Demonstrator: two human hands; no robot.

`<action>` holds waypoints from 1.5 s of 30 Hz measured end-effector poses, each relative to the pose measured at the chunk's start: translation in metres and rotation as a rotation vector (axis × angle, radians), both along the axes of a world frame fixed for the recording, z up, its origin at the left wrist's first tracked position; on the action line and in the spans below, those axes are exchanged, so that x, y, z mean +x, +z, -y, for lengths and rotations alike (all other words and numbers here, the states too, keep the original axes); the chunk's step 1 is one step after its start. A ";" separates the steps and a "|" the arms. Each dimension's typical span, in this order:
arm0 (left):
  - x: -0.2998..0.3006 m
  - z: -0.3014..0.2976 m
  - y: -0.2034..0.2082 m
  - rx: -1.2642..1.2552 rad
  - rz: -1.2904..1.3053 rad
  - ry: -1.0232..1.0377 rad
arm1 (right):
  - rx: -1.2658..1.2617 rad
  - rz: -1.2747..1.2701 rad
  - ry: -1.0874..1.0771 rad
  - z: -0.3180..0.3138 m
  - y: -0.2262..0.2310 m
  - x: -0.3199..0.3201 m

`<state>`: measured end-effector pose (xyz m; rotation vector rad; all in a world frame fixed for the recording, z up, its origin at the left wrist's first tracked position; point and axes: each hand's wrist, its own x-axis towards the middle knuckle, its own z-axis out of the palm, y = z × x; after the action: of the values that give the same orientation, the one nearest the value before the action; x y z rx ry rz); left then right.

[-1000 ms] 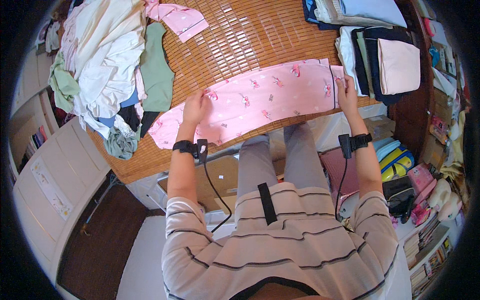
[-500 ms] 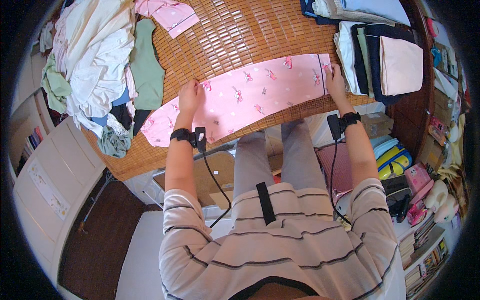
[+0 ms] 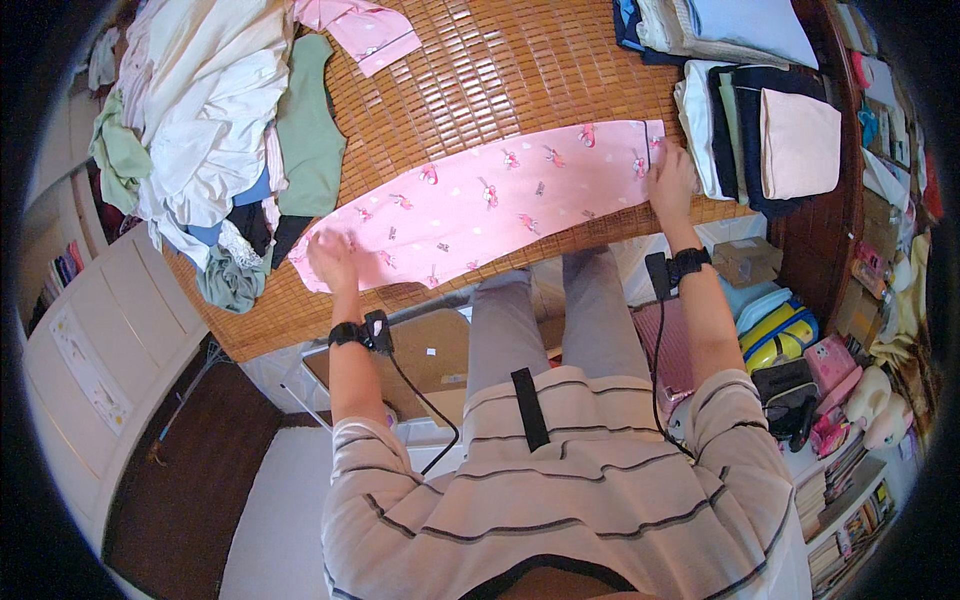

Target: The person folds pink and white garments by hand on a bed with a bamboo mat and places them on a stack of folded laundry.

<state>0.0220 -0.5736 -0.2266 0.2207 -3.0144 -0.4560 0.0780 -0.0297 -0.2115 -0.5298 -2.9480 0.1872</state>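
Head view: pink patterned garment (image 3: pixel 490 205) flat under both hands' spread, ungripping fingers (image 3: pixel 322 245).

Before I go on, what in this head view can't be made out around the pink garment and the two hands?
- Pink garment: the parts under the left hand and right hand are covered, so whether the fingers pinch or only press is unclear.
- Unfolded clothes heap: pieces overlap; lower ones hidden.
- Folded stack: only top layers show.
- Top folded pile: cut off by the picture's rim.
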 end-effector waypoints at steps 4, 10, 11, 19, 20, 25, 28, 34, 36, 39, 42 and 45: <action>0.038 0.060 -0.022 -0.161 0.030 0.415 | -0.265 0.084 0.251 0.047 -0.001 -0.004; 0.045 0.089 -0.028 0.043 0.364 0.515 | -0.434 0.165 0.514 0.157 -0.022 0.003; 0.046 0.093 -0.028 0.042 0.359 0.522 | -0.455 0.165 0.536 0.176 -0.017 -0.002; 0.019 0.107 -0.022 0.107 0.413 0.549 | -0.630 0.259 0.581 0.236 -0.025 -0.026; 0.020 0.110 -0.023 0.106 0.413 0.552 | -0.604 0.292 0.574 0.237 -0.025 -0.027; 0.024 0.114 -0.028 0.850 0.257 0.799 | -0.565 0.401 0.581 0.239 -0.017 -0.033; 0.029 0.130 -0.027 0.918 0.465 0.791 | -0.592 0.445 0.562 0.239 -0.015 -0.035; 0.024 0.143 -0.002 0.903 0.527 0.747 | -0.681 0.421 0.548 0.237 -0.014 -0.034; 0.013 0.117 0.022 1.160 0.467 0.713 | -0.714 0.359 0.556 0.235 -0.022 -0.031; 0.005 0.095 0.059 1.493 0.456 0.693 | -0.778 0.253 0.560 0.237 -0.022 -0.026; 0.006 0.065 0.086 1.489 0.492 0.586 | -1.277 0.478 0.362 0.249 0.012 -0.023; -0.006 -0.020 0.131 1.401 0.465 0.263 | -1.579 0.562 0.376 0.253 0.047 -0.023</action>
<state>0.0159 -0.5541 -0.0958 0.8327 -2.2762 -2.6010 0.0555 -0.2826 -0.1647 -0.0691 -2.5989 2.7907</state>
